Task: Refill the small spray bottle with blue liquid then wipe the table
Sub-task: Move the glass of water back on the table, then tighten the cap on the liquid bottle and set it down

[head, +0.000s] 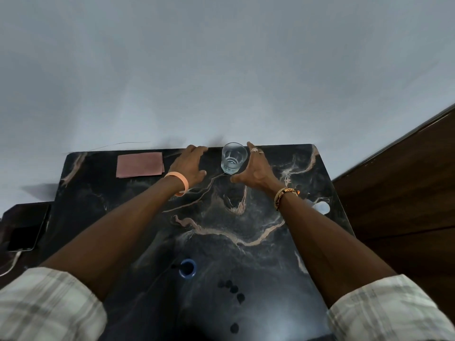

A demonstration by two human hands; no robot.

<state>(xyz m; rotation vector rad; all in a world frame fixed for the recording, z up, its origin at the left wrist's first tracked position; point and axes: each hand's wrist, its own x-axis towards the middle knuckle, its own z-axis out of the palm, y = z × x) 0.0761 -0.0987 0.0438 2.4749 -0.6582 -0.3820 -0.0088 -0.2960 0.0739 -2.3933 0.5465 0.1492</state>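
A clear drinking glass (234, 157) stands upright at the far edge of the black marble table (246, 217); it looks empty. My right hand (253, 168) is spread open just right of the glass, thumb near its base, apparently not touching it. My left hand (190, 166) hovers open to the left of the glass, fingers near the table's far edge, holding nothing. A folded pink cloth (140, 164) lies flat at the far left of the table. A small blue ring, like a cap or bottle mouth (187, 268), sits near the front. No spray bottle is visible.
Dark round spots (232, 290) dot the tabletop near the front. A phone (24, 236) with a white cable lies on a lower surface to the left. A brown wooden panel (398, 193) stands to the right, and a pale wall rises behind the table.
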